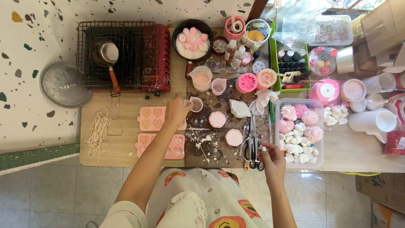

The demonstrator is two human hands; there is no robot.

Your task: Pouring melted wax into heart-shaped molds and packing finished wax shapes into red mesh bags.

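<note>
My left hand (176, 110) grips a small cup of pink liquid (196, 104) by its handle, above the upper pink heart-shaped silicone mould (152, 118). A second pink heart mould (148, 145) lies just below it. My right hand (271, 155) rests at the table's near edge beside the scissors and pliers (252, 141), fingers curled; I cannot tell whether it pinches something small. Two round pink wax pieces (217, 119) (233, 137) sit between my hands on a stained board.
A red portable stove (156, 59) with a small saucepan (105, 52) stands at the back left, a metal lid (65, 84) beside it. A black pan of pink and white wax (192, 40), measuring cups, a clear box of flower shapes (300, 131) and white wicks (98, 131) surround the board.
</note>
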